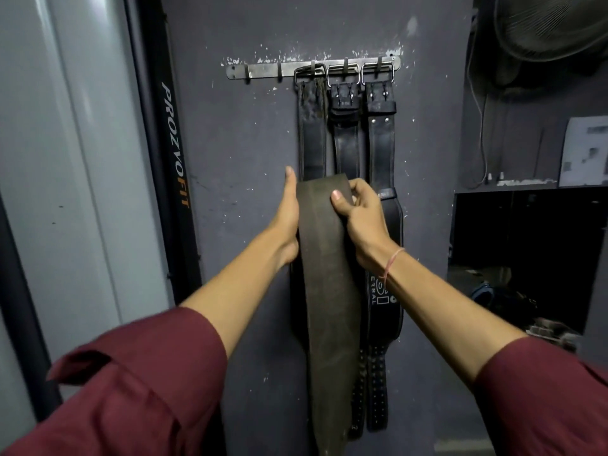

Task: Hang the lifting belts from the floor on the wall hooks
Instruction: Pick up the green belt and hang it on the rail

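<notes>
A wide dark grey-brown lifting belt (329, 291) hangs down in front of me, its folded top held between both hands. My left hand (287, 218) grips its left edge with the thumb raised. My right hand (360, 212) pinches its upper right edge, thumb on the face. Above on the wall is a metal hook rail (263, 70). Three black belts hang from its right hooks by their buckles: one at the left (312, 139), one in the middle (346, 143) and one at the right (381, 139). The two left hooks are bare. The held belt's buckle is hidden.
A dark frame post marked PROZVOFIT (174, 143) stands left of the wall panel, with a pale grey surface (65, 159) beyond it. At the upper right hangs a fan (552, 24) with a cord; below it a dark recess (526, 258) holds clutter.
</notes>
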### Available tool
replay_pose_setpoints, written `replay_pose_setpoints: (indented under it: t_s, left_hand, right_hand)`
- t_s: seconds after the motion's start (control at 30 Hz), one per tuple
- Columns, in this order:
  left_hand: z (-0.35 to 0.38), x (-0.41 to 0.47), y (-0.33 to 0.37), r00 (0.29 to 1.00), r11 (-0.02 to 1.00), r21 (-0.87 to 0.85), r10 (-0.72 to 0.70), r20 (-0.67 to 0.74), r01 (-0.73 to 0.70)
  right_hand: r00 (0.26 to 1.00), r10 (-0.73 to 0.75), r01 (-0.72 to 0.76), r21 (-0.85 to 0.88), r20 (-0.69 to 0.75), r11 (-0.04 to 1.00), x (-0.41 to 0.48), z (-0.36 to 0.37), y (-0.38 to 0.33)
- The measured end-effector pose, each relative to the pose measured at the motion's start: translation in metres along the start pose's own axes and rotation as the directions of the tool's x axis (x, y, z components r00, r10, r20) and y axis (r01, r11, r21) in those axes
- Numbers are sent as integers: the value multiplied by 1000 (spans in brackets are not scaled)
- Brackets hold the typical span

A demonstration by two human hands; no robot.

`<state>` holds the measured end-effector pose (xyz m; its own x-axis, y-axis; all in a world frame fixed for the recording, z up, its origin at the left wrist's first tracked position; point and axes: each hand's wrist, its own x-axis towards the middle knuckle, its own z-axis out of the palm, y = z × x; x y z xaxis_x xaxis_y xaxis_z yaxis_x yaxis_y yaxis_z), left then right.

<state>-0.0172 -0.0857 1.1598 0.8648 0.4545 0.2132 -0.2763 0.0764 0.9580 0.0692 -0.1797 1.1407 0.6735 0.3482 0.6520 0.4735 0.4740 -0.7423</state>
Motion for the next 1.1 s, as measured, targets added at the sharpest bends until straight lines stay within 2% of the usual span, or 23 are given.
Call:
replay_pose_setpoints:
  t_s: [0.1,0.2,0.27,0.33,0.43,0.5,0.57,0.67,0.77,0.8,0.87,0.97,1.1]
  left_hand:
    - [-1,7,14,997,990,126,-64,-43,69]
    - [-1,17,12,981,994,1,-105,-162,107]
    - [-2,21,5,974,998,-47,-60,-218,51]
    - [-2,22,-3,969,996,-61,55,-243,-71]
    - [-3,19,-9,962,974,-149,129,-241,-168]
    - [-4,15,-13,970,961,-222,114,-214,-162]
    - [-5,12,-19,976,965,-212,114,-186,-154]
    - [-7,10,-28,971,964,-165,184,-154,-209]
    - [-15,8,-32,965,967,-75,233,-118,-243]
    - [-18,7,-35,970,974,-34,217,-111,-222]
    - [-24,6,-42,981,986,-44,158,-112,-163]
    - [-28,6,-42,983,989,-104,91,-158,-109]
    - [-26,23,-36,932,977,-30,193,-308,-212]
  right_hand:
    - [1000,0,0,8,8,1000,-10,-3,4]
    - [996,10,-12,23,93,1000,-23,-3,9]
    - [992,42,-44,16,123,999,-28,-6,15]
    - [994,76,-78,18,84,997,-27,-12,22]
    - [989,144,-145,-50,-13,988,-15,-16,24]
    - [973,229,-230,-102,-21,968,0,-13,21]
    - [949,315,-315,-105,-11,943,14,-7,16]
    - [910,415,-415,-32,-11,909,21,0,11]
    - [854,520,-517,137,12,845,24,0,15]
    - [851,525,-519,195,21,832,25,1,16]
    - [894,447,-426,246,-32,871,24,2,20]
    - [951,298,-276,210,-84,938,14,10,26]
    - [974,211,-194,181,-80,964,3,22,32]
